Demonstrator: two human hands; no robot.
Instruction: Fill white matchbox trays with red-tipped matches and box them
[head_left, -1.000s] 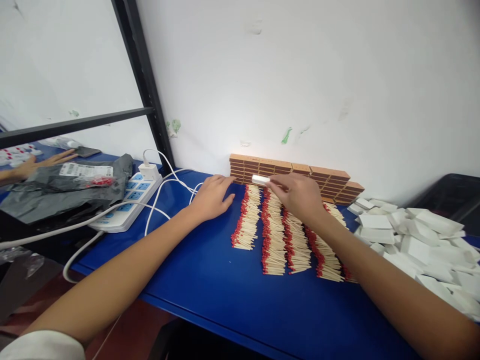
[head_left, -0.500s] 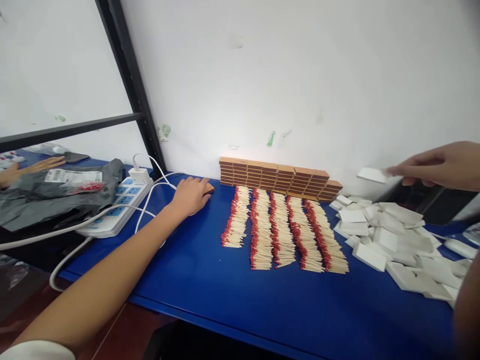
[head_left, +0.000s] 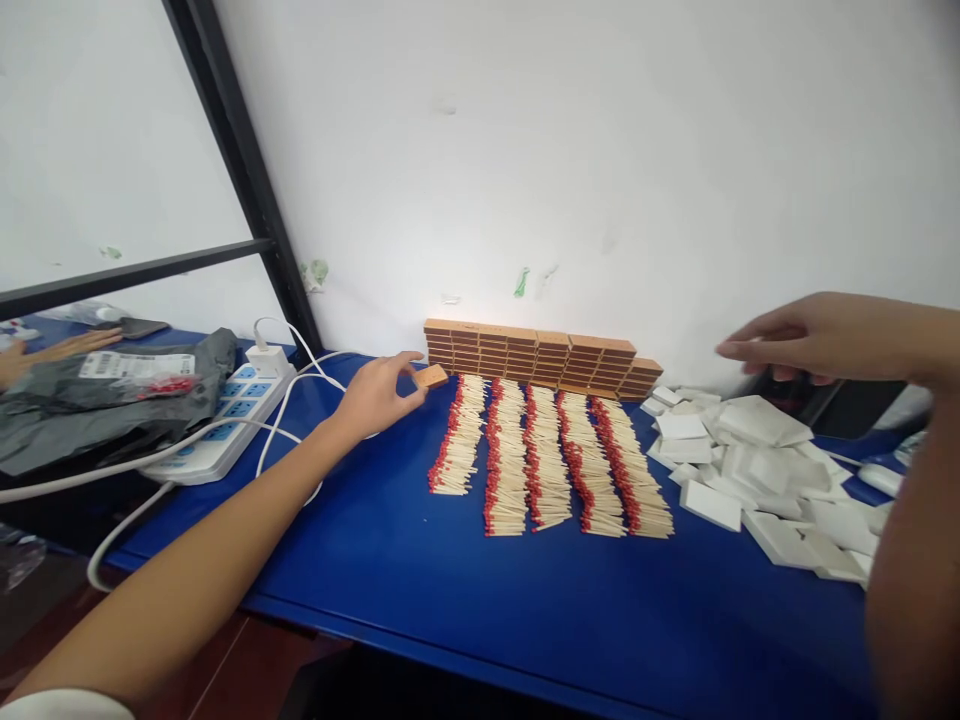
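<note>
My left hand [head_left: 381, 392] has thumb and fingers bent around the left end of a small orange-brown matchbox [head_left: 432, 377], just left of a low wall of stacked matchboxes [head_left: 536, 352]. The far fingers are partly hidden. Several rows of red-tipped matches [head_left: 510, 460] lie in front of that stack. My right hand [head_left: 817, 338] hovers over a heap of white flat card pieces [head_left: 780, 475], nothing visible in its loosely bent fingers. A white piece [head_left: 763, 421] rests on top of the heap, below this hand.
A white power strip [head_left: 225, 425] with cables and a grey plastic bag [head_left: 112, 395] sit at the left. A black shelf frame [head_left: 251, 180] rises there. Beyond it, another person's hand [head_left: 71, 350] shows. A dark flat object [head_left: 855, 405] lies behind the white heap.
My right hand has let go of the white piece, which now lies on the heap. My left hand has moved the matchbox right, towards the stack. The view has shifted slightly.
</note>
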